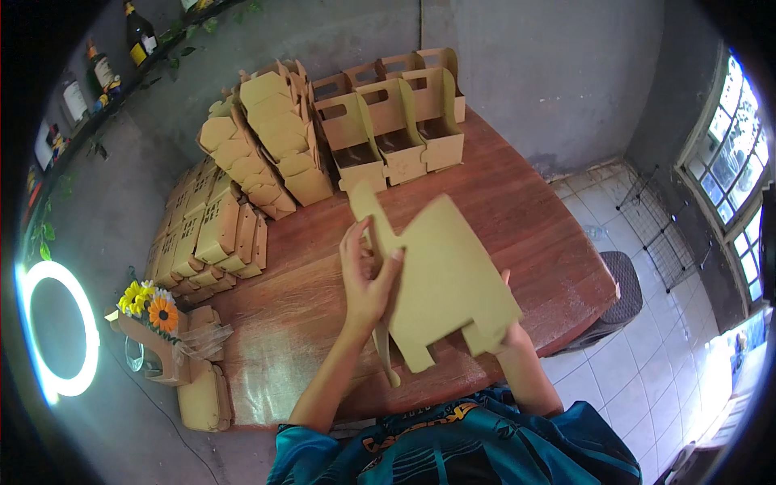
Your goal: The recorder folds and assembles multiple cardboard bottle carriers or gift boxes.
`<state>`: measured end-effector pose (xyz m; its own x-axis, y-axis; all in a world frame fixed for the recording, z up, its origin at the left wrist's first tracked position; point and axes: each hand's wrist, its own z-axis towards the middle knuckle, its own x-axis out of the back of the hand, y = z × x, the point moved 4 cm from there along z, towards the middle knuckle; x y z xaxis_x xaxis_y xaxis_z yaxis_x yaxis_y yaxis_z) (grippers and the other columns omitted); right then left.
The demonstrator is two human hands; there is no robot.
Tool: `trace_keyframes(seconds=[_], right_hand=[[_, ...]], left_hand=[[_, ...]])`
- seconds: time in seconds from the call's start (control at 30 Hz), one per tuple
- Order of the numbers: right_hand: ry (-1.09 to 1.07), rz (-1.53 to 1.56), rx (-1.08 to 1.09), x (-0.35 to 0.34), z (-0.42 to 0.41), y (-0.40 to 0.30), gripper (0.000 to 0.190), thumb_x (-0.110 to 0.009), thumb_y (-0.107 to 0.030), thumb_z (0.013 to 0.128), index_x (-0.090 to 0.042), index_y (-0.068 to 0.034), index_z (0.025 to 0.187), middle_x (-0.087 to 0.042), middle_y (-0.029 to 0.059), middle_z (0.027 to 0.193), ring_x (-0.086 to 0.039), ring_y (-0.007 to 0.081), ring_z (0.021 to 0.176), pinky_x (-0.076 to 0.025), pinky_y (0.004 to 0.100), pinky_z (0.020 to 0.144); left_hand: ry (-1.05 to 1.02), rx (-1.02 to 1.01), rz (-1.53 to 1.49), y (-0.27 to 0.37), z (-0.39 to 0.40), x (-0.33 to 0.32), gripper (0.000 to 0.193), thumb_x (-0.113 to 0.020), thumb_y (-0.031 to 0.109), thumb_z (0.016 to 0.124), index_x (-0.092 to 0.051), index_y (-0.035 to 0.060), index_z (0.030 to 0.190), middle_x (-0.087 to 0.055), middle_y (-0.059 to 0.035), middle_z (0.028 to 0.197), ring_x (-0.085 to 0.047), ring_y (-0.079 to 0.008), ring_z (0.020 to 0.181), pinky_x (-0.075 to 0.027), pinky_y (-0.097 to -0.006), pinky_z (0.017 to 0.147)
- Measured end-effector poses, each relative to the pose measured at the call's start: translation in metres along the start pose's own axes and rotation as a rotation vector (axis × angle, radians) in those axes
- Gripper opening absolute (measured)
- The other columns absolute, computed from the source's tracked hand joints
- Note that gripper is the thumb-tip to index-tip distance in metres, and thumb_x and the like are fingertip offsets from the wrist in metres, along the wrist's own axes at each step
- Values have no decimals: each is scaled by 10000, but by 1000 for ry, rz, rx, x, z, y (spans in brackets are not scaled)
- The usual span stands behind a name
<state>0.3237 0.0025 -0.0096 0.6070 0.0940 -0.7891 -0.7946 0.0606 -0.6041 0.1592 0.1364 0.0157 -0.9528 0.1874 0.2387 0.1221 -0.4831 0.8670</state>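
Note:
A flat die-cut cardboard blank point(445, 273), partly folded, is held up over the wooden table in both hands. My left hand point(365, 273) grips its left side, with the thumb on the near face and fingers around a narrow folded panel. Behind the lower right part, my right hand point(512, 336) supports the sheet; most of its fingers are hidden by the cardboard. Several formed cardboard carriers point(397, 163) with handle slots stand in rows at the back of the table, beyond the blank.
Stacks of scalloped cardboard boxes point(276, 121) and printed boxes point(215, 227) fill the wooden table's point(291, 321) back left. Artificial flowers point(162, 312) stand in a carrier at the left edge, near a lit ring light point(91, 336). A dark stool point(621, 285) sits beyond the right edge.

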Motion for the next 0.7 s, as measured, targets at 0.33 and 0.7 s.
trace_keyframes(seconds=[0.33,0.7], right_hand=[[115,-784,325,-62,2,-22,959,-659,39,891,-77,-141,1631,-299,128,1604,-490,239,1357,-507,336,980],[82,-1052,633,-87,10,-45,408,-646,60,848,-638,30,1255,-571,202,1367,-629,280,1220,-560,328,928]], left_hand=[[-40,346,-248,-2,-8,41,571,-640,284,992,-440,62,1478,-316,-274,1540,-355,-346,1431,-313,-481,1156],[-476,-112,-63,82,-23,43,1109,-750,385,850,-56,-49,1599,-98,-265,1666,-44,-369,1564,-104,-454,1239]])
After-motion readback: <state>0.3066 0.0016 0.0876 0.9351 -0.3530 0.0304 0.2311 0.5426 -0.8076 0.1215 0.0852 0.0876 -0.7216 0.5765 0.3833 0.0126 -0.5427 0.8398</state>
